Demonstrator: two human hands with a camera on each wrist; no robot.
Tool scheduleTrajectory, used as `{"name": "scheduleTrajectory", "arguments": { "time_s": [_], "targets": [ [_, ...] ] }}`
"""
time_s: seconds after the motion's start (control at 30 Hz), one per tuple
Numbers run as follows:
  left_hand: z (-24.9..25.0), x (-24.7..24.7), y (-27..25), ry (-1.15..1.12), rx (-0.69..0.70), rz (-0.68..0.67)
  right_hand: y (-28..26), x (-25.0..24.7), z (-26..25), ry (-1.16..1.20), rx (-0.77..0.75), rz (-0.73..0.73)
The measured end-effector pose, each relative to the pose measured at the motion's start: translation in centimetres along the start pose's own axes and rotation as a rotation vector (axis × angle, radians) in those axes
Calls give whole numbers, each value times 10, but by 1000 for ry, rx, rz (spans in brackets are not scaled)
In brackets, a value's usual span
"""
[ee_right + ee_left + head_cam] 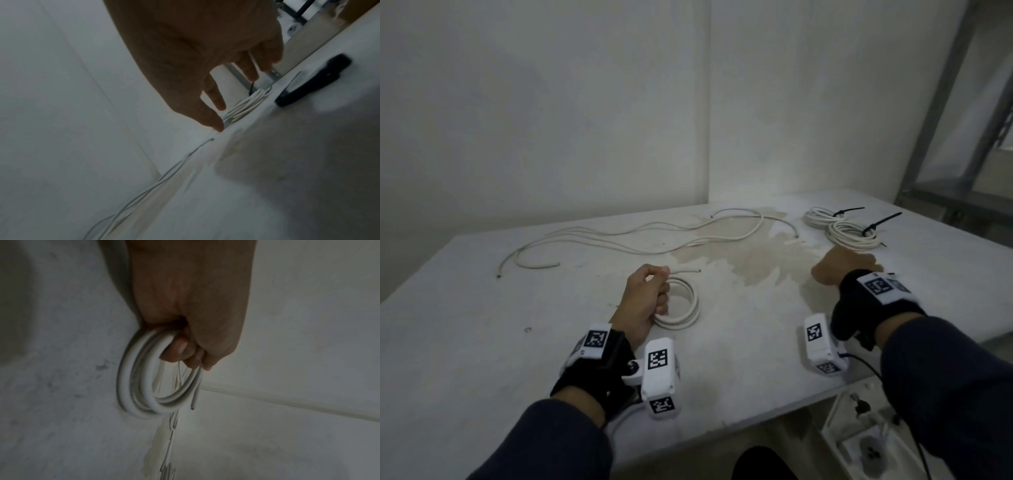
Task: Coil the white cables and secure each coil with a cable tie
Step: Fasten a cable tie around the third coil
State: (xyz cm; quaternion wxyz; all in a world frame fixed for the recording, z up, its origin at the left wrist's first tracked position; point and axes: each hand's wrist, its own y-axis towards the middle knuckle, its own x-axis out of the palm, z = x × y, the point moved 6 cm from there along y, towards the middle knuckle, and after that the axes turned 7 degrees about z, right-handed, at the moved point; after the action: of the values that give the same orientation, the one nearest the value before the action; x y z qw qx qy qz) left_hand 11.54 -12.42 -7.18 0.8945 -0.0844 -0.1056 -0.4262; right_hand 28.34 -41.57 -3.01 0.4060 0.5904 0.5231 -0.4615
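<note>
My left hand (658,292) grips a small coil of white cable (690,308) that rests on the white table (482,308). In the left wrist view its fingers (180,350) curl round the coil (141,379), and a short cut end (193,404) sticks out. My right hand (842,265) hovers at the right with straight fingers (218,102) and holds nothing. Just beyond it lie two coils (854,236) (820,217), each bound with a black cable tie (881,221). Loose white cables (619,238) sprawl across the back of the table.
A brownish stain (753,260) marks the table's middle. A blurred black object (312,82) lies on the table right of my right hand. Walls close the back and left. A metal shelf frame (945,137) stands at the right, and a white bin (866,442) sits below the table's edge.
</note>
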Motion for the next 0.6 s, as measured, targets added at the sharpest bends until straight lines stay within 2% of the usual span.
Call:
{"name": "scheduleTrajectory", "arguments": {
  "time_s": [0.1,0.27,0.47,0.6],
  "targets": [
    [0,0,0,10,4,-3,6,11,1,-74,-94,-79],
    [0,1,-1,6,0,-7,7,15,-18,91,-221,5],
    [1,1,-2,6,1,-10,10,8,-18,270,-247,98],
    [1,1,-2,8,-4,-13,4,-1,-11,410,-210,157]
  ]
}}
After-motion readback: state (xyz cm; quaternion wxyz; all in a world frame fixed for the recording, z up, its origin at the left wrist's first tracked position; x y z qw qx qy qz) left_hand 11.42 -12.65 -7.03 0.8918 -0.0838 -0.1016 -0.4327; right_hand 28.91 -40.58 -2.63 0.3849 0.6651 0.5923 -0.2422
